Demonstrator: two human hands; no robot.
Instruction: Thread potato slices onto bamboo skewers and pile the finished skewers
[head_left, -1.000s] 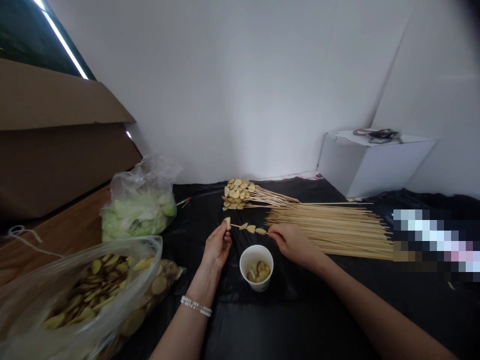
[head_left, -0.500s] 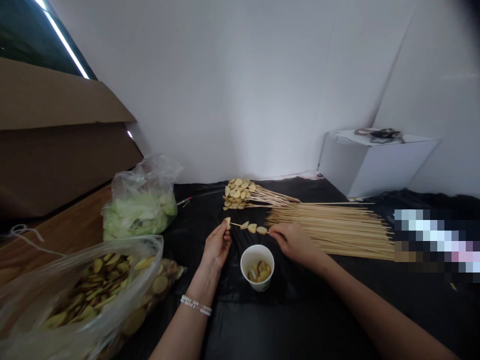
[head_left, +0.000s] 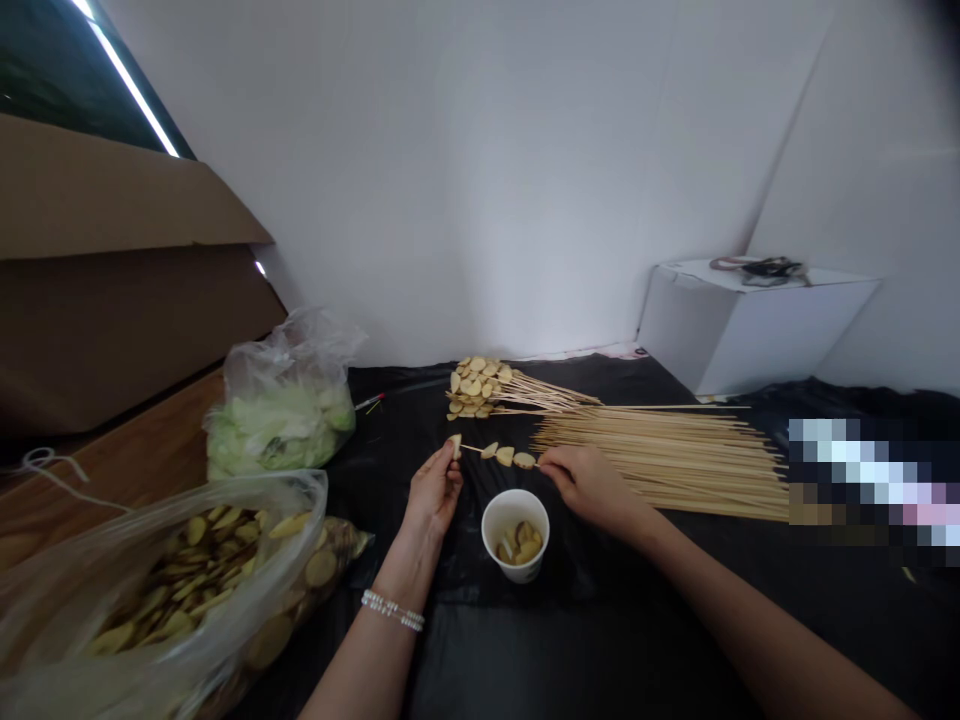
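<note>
My left hand (head_left: 435, 490) pinches a potato slice (head_left: 454, 444) at the tip of a thin bamboo skewer (head_left: 474, 449). My right hand (head_left: 589, 480) is closed on the other end of that skewer, which carries three more slices (head_left: 507, 456). Just below the skewer stands a white paper cup (head_left: 515, 535) with several potato slices inside. Both hands hover over the black table cover (head_left: 570, 640).
A pile of bare bamboo skewers (head_left: 667, 455) lies right of my hands. Finished potato skewers (head_left: 480, 386) lie behind. At the left sit a clear bag of potato slices (head_left: 187, 580), a bag of cabbage (head_left: 277, 420) and a cardboard box (head_left: 112, 270). A white box (head_left: 750, 325) stands at the back right.
Hardly anything has moved. The skewer and both hands have lifted very slightly; the slices keep their spacing.
</note>
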